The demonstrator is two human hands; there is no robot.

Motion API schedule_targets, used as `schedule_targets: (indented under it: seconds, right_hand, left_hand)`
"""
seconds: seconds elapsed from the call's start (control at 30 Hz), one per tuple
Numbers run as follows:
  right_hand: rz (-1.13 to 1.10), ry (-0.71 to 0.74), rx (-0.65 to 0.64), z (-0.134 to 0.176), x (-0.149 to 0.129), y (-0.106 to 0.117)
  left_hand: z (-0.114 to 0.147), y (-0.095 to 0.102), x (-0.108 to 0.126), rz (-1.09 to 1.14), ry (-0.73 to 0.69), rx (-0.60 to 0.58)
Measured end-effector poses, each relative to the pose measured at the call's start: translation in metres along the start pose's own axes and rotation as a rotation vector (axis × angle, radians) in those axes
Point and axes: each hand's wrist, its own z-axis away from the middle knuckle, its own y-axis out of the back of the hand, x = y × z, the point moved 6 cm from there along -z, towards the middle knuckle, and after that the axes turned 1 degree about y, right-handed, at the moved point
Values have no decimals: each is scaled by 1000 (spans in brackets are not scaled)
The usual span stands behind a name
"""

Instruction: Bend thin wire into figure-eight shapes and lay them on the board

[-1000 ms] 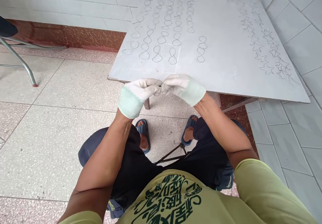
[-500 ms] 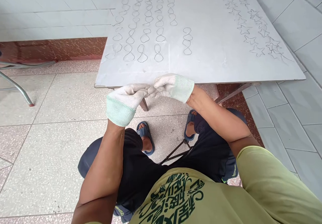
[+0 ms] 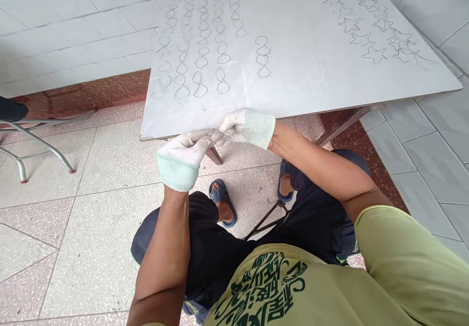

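Both my hands wear white knit gloves with pale green cuffs and meet at the table's near edge. My left hand [image 3: 186, 152] is closed in a pinch, its fingertips against those of the other hand. My right hand [image 3: 244, 126] is also closed, thumb bent against the fingers. Whatever they pinch is too small and hidden to make out. On the white tabletop [image 3: 293, 86] beyond lie rows of thin wire bent into figure-eight loops [image 3: 223, 80]. A longer wire piece with several loops [image 3: 263, 56] lies apart, and wire stars [image 3: 373, 54] are grouped at the right.
A metal-legged chair [image 3: 46, 142] stands at the left, with part of a dark-clad person [image 3: 12, 110] beside it. Tiled walls [image 3: 91, 32] border the table. Below are my sandalled feet [image 3: 222, 201] and a dark thin-legged stand [image 3: 269, 216] on the speckled floor.
The view has turned slightly, so the table appears tilted and more of the chair shows at left. My hands stay pinched together at the table edge, with little change in their pose.
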Motion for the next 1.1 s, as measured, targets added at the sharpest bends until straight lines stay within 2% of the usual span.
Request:
schedule_targets:
  seconds: [0.13,0.23,0.4,0.57,0.7,0.87,0.93,1.1]
  right_hand:
    - [32,-16,43,5,-1,-1]
    - [42,11,40,6,-5,-2]
    - [113,-4,111,5,-8,-9]
    - [337,39,220,5,-12,-20]
    - [425,82,290,8,-19,-23]
    - [563,29,264,15,-27,-24]
    - [625,51,247,19,-32,-24]
    - [741,99,261,23,-37,-22]
  left_hand:
    - [2,-1,2,-33,19,-7]
    - [0,-2,-1,43,65,-10]
    - [0,7,-6,226,65,198]
    - [6,12,-8,179,99,281]
    - [6,8,-7,134,98,216]
    - [0,2,-7,149,90,56]
    - [0,1,-6,145,96,14]
    - [6,1,1,184,93,53]
